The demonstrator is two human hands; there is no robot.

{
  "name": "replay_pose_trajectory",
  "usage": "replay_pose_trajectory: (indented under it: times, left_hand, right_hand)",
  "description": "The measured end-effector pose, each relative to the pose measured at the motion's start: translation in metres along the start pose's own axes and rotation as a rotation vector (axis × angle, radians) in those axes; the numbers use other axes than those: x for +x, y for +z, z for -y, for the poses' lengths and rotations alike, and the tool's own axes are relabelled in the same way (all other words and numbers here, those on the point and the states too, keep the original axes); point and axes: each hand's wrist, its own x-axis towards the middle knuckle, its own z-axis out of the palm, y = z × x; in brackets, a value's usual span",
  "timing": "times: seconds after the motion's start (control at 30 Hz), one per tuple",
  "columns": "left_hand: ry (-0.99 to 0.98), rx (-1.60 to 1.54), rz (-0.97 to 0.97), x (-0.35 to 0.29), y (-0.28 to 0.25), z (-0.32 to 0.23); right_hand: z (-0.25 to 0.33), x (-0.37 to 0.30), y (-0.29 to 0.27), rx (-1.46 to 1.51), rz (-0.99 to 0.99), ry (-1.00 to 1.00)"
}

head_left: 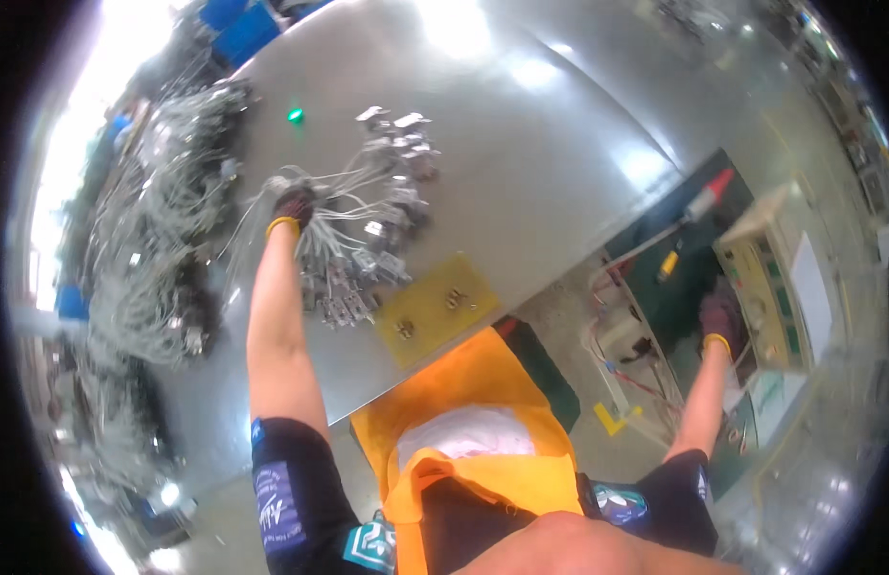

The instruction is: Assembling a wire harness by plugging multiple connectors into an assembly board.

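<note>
My left hand (293,203), in a dark glove with a yellow cuff, is closed round a bundle of pale cables (344,206) on the metal table. Their silvery connectors (402,196) fan out to the right and toward me. Far to the right my right hand (720,316), also gloved, is beside the front of a beige instrument box (780,278). Its fingers are too blurred to read. A yellow-handled tool (668,265) lies on the dark green surface (646,230) near that hand, with a red-tipped white tool (708,196) farther off.
Heaps of cables (166,211) lie along the table's left side, with blue bins (243,34) at the far left. A yellow mat (439,307) bearing small brass-coloured parts lies at the table's near edge. An orange apron (502,383) with white material covers my lap.
</note>
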Motion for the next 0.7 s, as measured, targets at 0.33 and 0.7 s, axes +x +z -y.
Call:
replay_pose_trajectory:
  times: [0.33,0.7]
  left_hand:
    - [0.22,-0.203,-0.095,-0.029,-0.032,-0.005]
    - [0.191,-0.875,-0.494,-0.085,-0.06,-0.142]
  right_hand:
    - [-0.001,0.081,-0.156,1.641,0.57,0.892]
    - [0.175,0.173,-0.209,2.656,0.308,0.862]
